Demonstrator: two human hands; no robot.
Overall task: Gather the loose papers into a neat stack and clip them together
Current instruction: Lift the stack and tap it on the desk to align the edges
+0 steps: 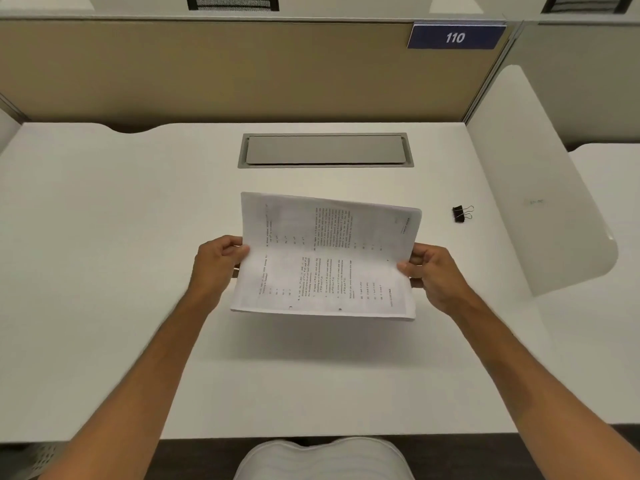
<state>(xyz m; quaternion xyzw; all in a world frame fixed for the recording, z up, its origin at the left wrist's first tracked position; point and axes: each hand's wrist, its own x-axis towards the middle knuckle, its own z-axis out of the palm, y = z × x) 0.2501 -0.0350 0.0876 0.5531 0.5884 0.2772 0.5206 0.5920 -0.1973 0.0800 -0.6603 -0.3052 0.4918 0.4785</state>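
A stack of printed white papers (325, 258) is held up off the white desk (121, 237), turned sideways so the text runs vertically, its near long edge hanging just above the desk. My left hand (216, 261) grips the stack's left short edge, thumb on top. At the right short edge my right hand (433, 271) pinches the sheets the same way. A black binder clip (460, 213) with silver wire handles lies alone on the desk, to the right of the papers and beyond my right hand.
A grey cable hatch (325, 150) is set into the desk behind the papers. A tan partition (207, 71) with a blue "110" sign (455, 37) closes the back. A white side divider (540, 188) stands on the right.
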